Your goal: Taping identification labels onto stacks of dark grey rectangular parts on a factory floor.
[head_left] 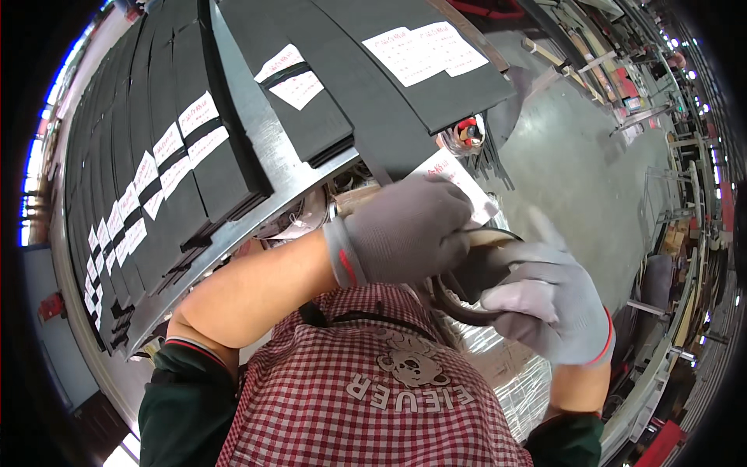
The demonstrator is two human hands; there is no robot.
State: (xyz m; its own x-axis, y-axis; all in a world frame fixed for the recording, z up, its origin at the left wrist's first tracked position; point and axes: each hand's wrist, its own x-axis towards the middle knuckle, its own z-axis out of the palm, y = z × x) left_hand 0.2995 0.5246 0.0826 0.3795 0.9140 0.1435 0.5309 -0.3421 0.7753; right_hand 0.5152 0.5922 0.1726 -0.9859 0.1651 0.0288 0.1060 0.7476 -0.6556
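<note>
My left hand [412,226], in a grey knit glove, is closed in front of me, fingers curled against a dark roll of tape [465,313]. What sits inside those fingers is hidden. My right hand [548,300], gloved alike, grips the roll from the right, thumb across it and index finger raised. A beige inner face shows on the roll's upper part. Just beyond my left knuckles, a white paper label [451,179] with red handwriting lies partly behind the glove, near the end of a dark strip [393,152].
Stacks of black sheets [148,101], banded and labelled with white papers, cover the metal table [268,148] at left and ahead. A container of tools [467,136] stands past the label. Grey floor [583,163] stretches right toward racks. Shiny wrapped material [517,389] lies below my right hand.
</note>
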